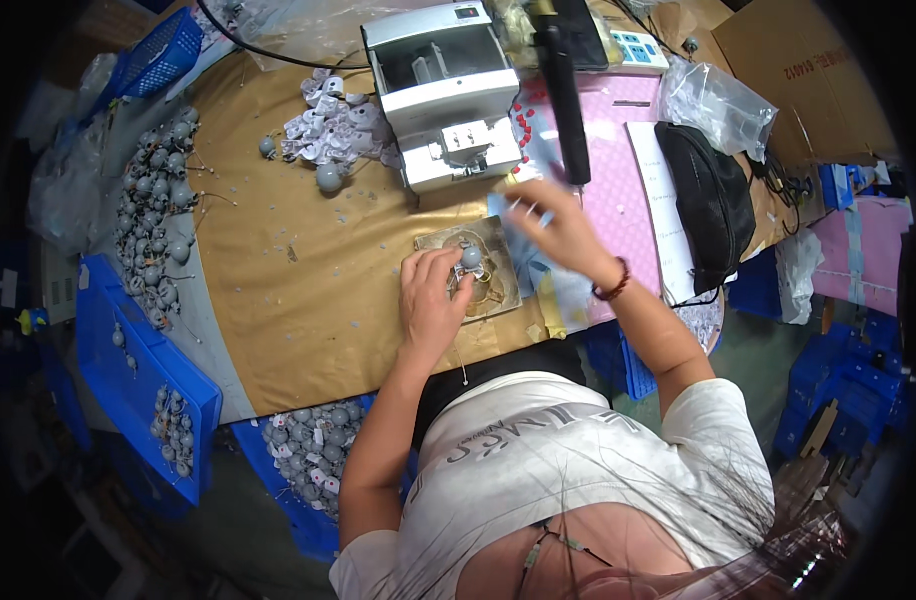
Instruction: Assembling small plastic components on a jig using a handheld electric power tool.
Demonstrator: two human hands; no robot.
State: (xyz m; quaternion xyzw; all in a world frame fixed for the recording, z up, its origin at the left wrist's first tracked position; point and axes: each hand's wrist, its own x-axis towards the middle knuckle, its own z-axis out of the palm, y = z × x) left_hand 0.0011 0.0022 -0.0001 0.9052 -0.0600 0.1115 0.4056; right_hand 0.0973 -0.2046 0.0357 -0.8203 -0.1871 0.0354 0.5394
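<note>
My left hand [435, 300] is closed at the fingertips round a small grey ball-shaped part [471, 257]. That part sits on a square, worn fixture plate [498, 292] in front of me, and a thin wire hangs down from below my left hand. Off to the right of the plate, my right hand [563, 232] is raised and its fingers are smeared by motion, so whether they hold anything is unclear. Just beyond it, a black electric screwdriver [566, 105] hangs with its tip down. A white machine [448, 100] stands at the back of the table.
White plastic parts [338, 128] lie heaped left of the machine; small red pieces [523, 130] lie at its right. Many grey balls with wires [156, 195] line the table's left side. Blue bins [143, 375] flank the table. A black pouch [706, 205] lies at the right.
</note>
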